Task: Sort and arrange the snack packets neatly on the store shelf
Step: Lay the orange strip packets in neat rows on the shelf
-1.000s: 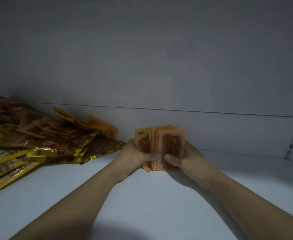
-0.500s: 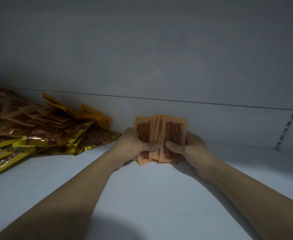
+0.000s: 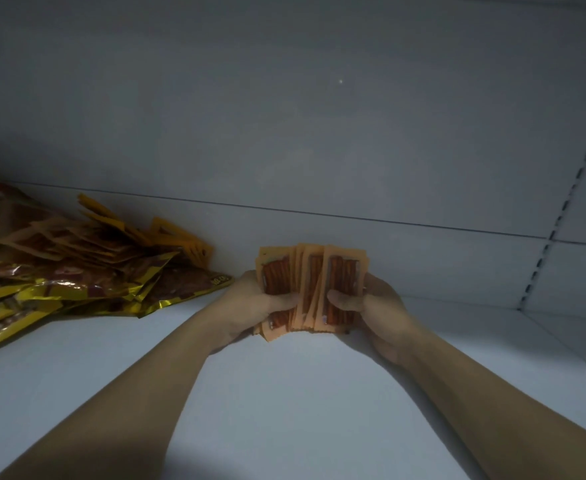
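Both hands hold a fanned stack of small orange snack packets upright, its lower edge on the white shelf, close to the back wall. My left hand grips the stack's left side, thumb across the front. My right hand grips the right side, thumb on the front packet. Each packet has a clear window with brown sticks. A loose heap of the same orange packets lies at the far left on top of bigger gold-edged packets.
The shelf's grey back wall rises right behind the stack. A slotted upright rail runs down the right corner. Bare shelf surface lies in front of and to the right of my hands.
The stack has spread a little wider between my hands. The view has shifted slightly; my hands stay at the same place on the shelf.
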Motion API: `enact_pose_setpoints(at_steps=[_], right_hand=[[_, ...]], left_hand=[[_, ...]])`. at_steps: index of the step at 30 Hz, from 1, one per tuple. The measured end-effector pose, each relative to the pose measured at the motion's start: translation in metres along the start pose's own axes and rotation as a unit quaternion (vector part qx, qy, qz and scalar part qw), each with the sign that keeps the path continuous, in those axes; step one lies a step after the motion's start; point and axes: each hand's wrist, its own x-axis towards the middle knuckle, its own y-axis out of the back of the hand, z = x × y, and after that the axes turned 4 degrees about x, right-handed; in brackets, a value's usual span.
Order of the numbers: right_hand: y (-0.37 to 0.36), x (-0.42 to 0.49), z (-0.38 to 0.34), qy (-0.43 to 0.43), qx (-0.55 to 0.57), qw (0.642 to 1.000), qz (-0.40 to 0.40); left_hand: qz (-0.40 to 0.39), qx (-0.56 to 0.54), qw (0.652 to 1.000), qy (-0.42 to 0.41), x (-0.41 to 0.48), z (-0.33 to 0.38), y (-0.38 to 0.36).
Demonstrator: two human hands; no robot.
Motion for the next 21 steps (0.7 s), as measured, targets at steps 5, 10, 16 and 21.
enact_pose_setpoints(at_steps=[5,10,16,21], right_hand=[[-0.002,-0.003,-0.002,-0.013,-0.001,1.000,-0.026],[-0.003,-0.007,-0.001,-0.025,-0.004,0.999,-0.045],[-0.002,-0.006,-0.002,-0.017,-0.016,0.999,-0.022],[0.001,-0.006,-0.002,0.000,-0.021,1.000,0.001]], left_hand=[[-0.018,0.017,1.000,-0.012,0.000,0.004,-0.011],[0.080,0.072,0.994,-0.023,0.004,-0.001,-0.014],[0.043,0.006,0.998,-0.034,0.002,0.002,-0.008],[0.065,-0.020,0.997,-0.031,-0.001,0.000,-0.006]])
